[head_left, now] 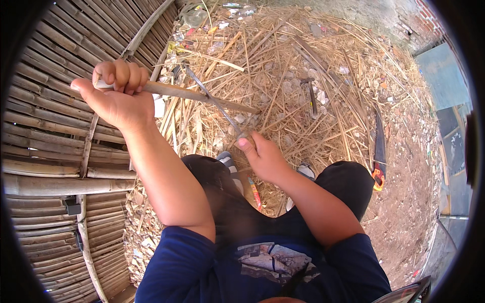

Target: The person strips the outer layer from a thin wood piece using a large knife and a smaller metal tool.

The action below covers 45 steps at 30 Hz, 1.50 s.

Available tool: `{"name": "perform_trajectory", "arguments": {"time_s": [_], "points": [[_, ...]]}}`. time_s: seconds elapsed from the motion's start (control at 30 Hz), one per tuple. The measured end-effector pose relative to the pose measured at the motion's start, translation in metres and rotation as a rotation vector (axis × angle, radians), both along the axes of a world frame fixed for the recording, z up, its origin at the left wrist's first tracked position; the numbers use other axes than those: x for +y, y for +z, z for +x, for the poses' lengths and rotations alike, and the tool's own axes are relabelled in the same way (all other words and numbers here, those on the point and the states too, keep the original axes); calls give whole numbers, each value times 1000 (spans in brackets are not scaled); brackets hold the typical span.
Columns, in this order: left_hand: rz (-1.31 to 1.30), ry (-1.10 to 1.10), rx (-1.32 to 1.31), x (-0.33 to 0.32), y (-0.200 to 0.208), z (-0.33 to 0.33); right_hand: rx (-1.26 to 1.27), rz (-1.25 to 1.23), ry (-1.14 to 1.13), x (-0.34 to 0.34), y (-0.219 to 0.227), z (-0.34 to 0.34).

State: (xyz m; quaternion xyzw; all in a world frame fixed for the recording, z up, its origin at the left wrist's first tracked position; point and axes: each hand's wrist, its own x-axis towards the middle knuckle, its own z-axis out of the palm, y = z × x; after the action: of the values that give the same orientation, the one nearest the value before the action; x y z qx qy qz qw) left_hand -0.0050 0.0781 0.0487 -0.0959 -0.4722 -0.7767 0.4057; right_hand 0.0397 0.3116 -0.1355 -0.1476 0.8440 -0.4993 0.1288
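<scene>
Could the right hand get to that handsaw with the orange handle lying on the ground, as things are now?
Probably not at once: the right hand is shut on a long knife, working a bamboo strip. The handsaw lies unobstructed beyond the right knee.

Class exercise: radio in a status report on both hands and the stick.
Left hand grips stick. Right hand holds blade across it. Straw litter underneath.

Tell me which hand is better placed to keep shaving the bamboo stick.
Right, probably. The right hand already grips the knife, whose blade lies across the bamboo stick. The left hand is wrapped around the stick's end, steadying it.
</scene>
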Motion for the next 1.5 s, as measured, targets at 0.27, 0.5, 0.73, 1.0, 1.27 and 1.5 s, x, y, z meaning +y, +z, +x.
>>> {"name": "perform_trajectory", "arguments": {"time_s": [0.27,0.5,0.73,1.0,1.27,1.5], "points": [[-44,-136,52,5,-1,-3,15,-407,-54,19,29,6],[-53,-57,-7,20,3,-2,158,46,-7,2,-5,1],[-39,-5,18,0,-1,-3,15,-126,17,3,1,-11],[-65,-121,42,18,2,-7,-442,-447,-38,20,19,1],[-107,-134,71,8,-3,-4,2,-702,40,27,47,0],[-7,0,17,12,1,0,120,155,19,-8,-4,-1]]}}
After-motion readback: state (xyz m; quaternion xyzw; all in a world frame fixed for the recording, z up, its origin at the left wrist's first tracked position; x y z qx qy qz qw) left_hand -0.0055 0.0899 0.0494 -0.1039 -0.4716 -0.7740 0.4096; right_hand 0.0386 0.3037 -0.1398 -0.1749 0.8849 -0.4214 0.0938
